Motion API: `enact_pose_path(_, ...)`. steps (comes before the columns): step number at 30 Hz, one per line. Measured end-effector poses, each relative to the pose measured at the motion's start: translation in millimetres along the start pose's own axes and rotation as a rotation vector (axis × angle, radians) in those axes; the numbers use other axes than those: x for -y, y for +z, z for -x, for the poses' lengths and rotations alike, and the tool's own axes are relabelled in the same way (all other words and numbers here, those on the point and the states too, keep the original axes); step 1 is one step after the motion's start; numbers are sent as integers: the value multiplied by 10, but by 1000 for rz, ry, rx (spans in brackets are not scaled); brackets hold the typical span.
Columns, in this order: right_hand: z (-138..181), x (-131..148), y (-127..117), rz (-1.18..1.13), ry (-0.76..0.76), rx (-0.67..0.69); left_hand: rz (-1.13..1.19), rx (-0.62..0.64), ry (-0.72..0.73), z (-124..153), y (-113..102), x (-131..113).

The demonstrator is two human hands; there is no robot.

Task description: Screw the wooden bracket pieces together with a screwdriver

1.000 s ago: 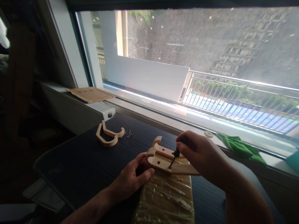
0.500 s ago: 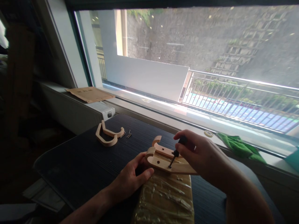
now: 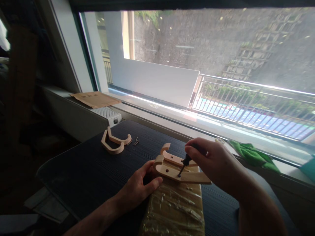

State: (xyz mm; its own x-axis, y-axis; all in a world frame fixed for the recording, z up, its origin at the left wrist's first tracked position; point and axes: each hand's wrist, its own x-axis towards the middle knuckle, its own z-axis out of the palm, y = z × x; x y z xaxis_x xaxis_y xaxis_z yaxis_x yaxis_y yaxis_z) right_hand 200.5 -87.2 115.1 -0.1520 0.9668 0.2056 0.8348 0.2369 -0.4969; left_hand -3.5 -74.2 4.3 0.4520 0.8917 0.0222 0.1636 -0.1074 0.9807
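Note:
My right hand [image 3: 209, 160] is closed round the dark handle of a screwdriver [image 3: 187, 159]. Its shaft slants down, and the tip meets a hole in the nearer pale wooden hook [image 3: 169, 173]. This hook lies across a block wrapped in clear tape [image 3: 174, 209], with a second wooden hook [image 3: 169, 156] behind it. From the left, my left hand [image 3: 141, 182] grips the curled end of the nearer hook, thumb at the block's edge; some of its fingers are hidden. One hole in that hook shows uncovered, left of the screwdriver tip.
Two more wooden hooks [image 3: 112, 149] and several screws [image 3: 136, 141] lie on the dark table [image 3: 81, 164]. A brown envelope [image 3: 95, 99] rests on the ledge at left. Along the window sill are a green cloth [image 3: 253, 154] and a roll of tape [image 3: 219, 141].
My right hand has shifted slightly and turned on the screwdriver handle, which leans more to the right. The tip stays at the same hole; my left hand keeps its place.

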Motion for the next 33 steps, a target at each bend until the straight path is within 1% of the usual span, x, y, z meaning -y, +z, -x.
enact_pose_path(2, 9, 24, -9, -44, -11, 17, 8, 9, 4, -2, -2, 5)
enact_pose_path(5, 8, 27, -15, -51, -12, 19, 24, 15, 18, -7, -4, 16)
enact_pose_path(8, -8, 0, -24, 19, 21, -8, 36, 19, 9, -13, -5, 16)
enact_pose_path(12, -37, -33, -24, 152, 83, -84, 43, 29, -1, -14, -3, 7)
enact_pose_path(15, -45, -30, -6, 169, 85, -114, 19, 17, -8, -9, -1, 6)
enact_pose_path(20, -20, 7, 4, 83, 23, -94, 8, 14, -6, 0, 0, 12)
enact_pose_path(25, -2, 0, 2, 71, 22, -16, 3, 13, 6, -8, -5, 8)
enact_pose_path(29, -25, -64, 28, 57, 11, -37, -1, 16, -12, -15, -4, 3)
enact_pose_path(33, -38, -103, 23, 115, 70, -74, -12, 8, -8, -11, -7, -5)
